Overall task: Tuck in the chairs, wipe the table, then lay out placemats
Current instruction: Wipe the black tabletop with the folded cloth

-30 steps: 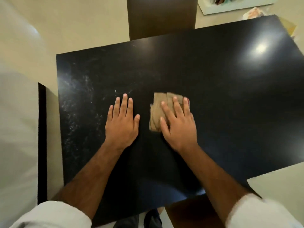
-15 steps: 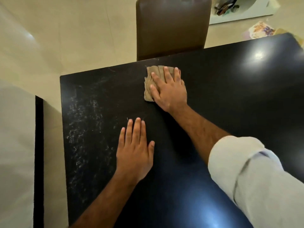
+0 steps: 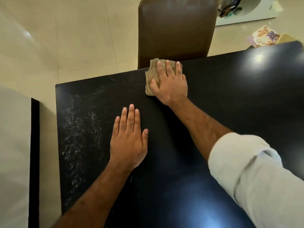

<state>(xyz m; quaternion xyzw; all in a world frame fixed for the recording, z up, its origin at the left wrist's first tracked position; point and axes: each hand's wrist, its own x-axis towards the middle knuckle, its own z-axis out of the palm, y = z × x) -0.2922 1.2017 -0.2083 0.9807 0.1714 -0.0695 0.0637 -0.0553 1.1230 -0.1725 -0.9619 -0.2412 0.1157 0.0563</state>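
A glossy black table [image 3: 230, 96] fills most of the view, with whitish smears on its left part. My right hand [image 3: 169, 83] presses a crumpled tan cloth [image 3: 152, 74] flat against the table at its far edge, fingers straight over the cloth. My left hand [image 3: 129, 140] lies flat on the tabletop nearer to me, fingers straight and together. A brown leather chair [image 3: 176, 28] stands tucked against the far edge, just beyond the cloth.
Beige tiled floor surrounds the table. A black-edged piece of furniture [image 3: 34, 162] stands close to the table's left side. On the floor at the far right lie a white board with clutter [image 3: 243, 12] and a flowery item [image 3: 263, 36].
My right hand has slid the cloth from the middle of the table out to its far edge by the chair. My left hand has stayed flat on the table.
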